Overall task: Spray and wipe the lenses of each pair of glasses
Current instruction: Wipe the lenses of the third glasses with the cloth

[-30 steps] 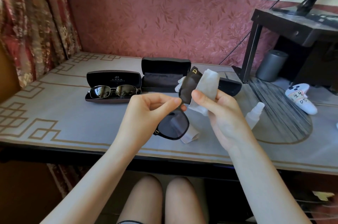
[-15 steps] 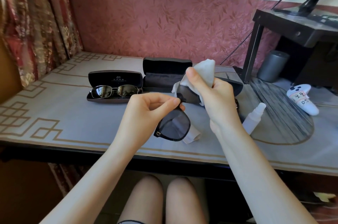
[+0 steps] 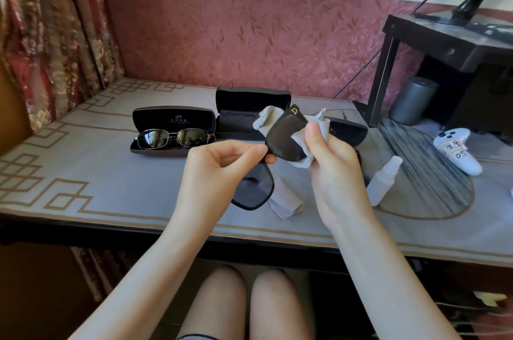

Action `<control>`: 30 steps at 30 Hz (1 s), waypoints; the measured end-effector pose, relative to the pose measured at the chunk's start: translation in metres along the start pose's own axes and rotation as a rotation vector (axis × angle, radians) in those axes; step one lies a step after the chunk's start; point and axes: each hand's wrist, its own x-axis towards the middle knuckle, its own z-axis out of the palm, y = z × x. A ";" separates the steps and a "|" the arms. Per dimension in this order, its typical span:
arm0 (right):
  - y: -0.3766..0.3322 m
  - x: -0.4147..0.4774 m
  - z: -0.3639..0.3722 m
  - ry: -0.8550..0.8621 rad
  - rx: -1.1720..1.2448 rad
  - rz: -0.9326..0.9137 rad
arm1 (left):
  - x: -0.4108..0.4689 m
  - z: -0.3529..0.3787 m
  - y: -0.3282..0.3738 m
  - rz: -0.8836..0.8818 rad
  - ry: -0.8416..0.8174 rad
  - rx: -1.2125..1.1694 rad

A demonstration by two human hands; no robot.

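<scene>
We are wiping the black sunglasses (image 3: 281, 135), held above the desk (image 3: 111, 173). Our left hand (image 3: 219, 170) pinches the bridge, and our right hand (image 3: 333, 162) pinches the cloth (image 3: 265, 117) round the upper lens. Next, we judge, comes the lower lens, then the metal glasses (image 3: 175, 138).

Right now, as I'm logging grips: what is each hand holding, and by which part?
The left hand pinches the black sunglasses mid-frame, between the lenses. The right hand pinches the grey cloth around the upper lens.
</scene>
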 end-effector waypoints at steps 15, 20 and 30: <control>0.014 -0.020 -0.016 -0.248 0.160 0.109 | 0.004 -0.001 0.004 -0.083 0.120 -0.047; 0.018 -0.035 -0.028 -0.381 -0.014 0.180 | 0.004 0.002 0.003 -0.114 0.139 -0.135; 0.016 -0.027 -0.001 -0.364 -0.080 0.175 | -0.006 0.017 0.001 -0.187 0.118 -0.234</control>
